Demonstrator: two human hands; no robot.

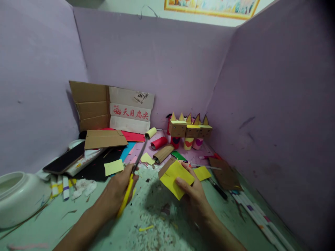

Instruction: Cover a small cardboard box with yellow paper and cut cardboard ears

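In my left hand point(117, 186) is a pair of scissors with yellow handles point(126, 198), the fingers closed about the grip. Their metal blades point up and away and look close together. My right hand point(195, 197) pinches a yellow piece of paper point(172, 177), thumb on top. A brown cardboard surface point(165, 167) shows at the far edge of this paper; whether the two are joined I cannot tell. A gap separates the scissors from the paper. Just beyond my right hand lies another yellow paper piece point(202, 173).
Three box-headed cardboard figures point(193, 131) with pointed ears stand at the back right. Red point(159, 143) and pale yellow point(150, 133) paper tubes lie mid-table. Cardboard point(104, 139) is piled left, near a white pot point(22, 198). A black-handled tool point(218, 190) and several markers point(258, 218) lie right.
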